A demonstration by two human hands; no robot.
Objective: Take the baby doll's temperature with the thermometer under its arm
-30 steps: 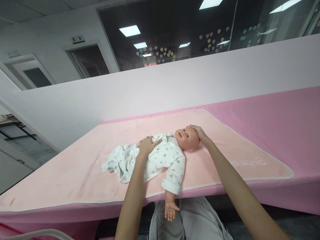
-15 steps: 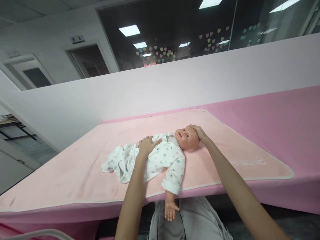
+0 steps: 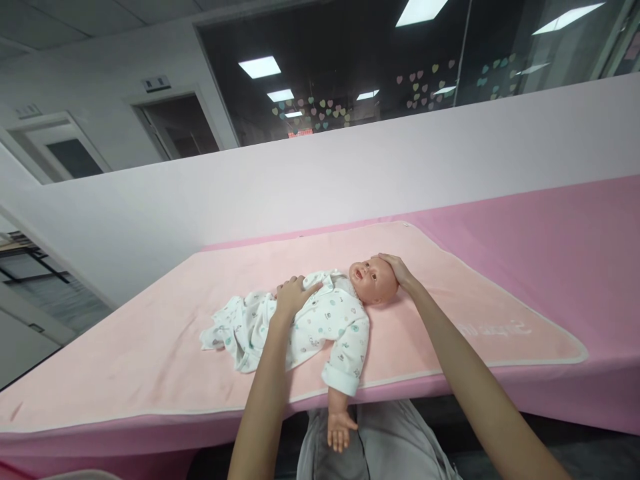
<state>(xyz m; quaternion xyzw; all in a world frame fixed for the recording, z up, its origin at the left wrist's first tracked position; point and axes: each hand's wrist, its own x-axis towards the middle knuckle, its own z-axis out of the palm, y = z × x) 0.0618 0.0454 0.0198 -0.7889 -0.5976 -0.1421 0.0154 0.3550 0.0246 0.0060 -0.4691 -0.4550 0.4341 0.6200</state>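
Note:
A baby doll (image 3: 373, 280) lies on its back on a peach mat (image 3: 165, 347), its head to the right. It wears a white outfit (image 3: 330, 317) with small printed figures; the leg part is bunched to the left. My left hand (image 3: 294, 295) rests open on the doll's belly, thumb spread toward its chest. My right hand (image 3: 396, 270) lies open over the top of the doll's head, fingers stretched across it. The doll's near arm hangs past the table edge, its palm (image 3: 341, 430) showing. Its far arm is mostly hidden.
Pink cloth (image 3: 565, 247) covers the table under the mat. A low white wall (image 3: 310, 180) runs along the back, with dark glass (image 3: 340, 60) above it bearing heart stickers. My legs in grey trousers (image 3: 395, 440) are below the near edge.
The view has shifted very slightly. Both hands stay where they were on the doll, and the doll lies as before.

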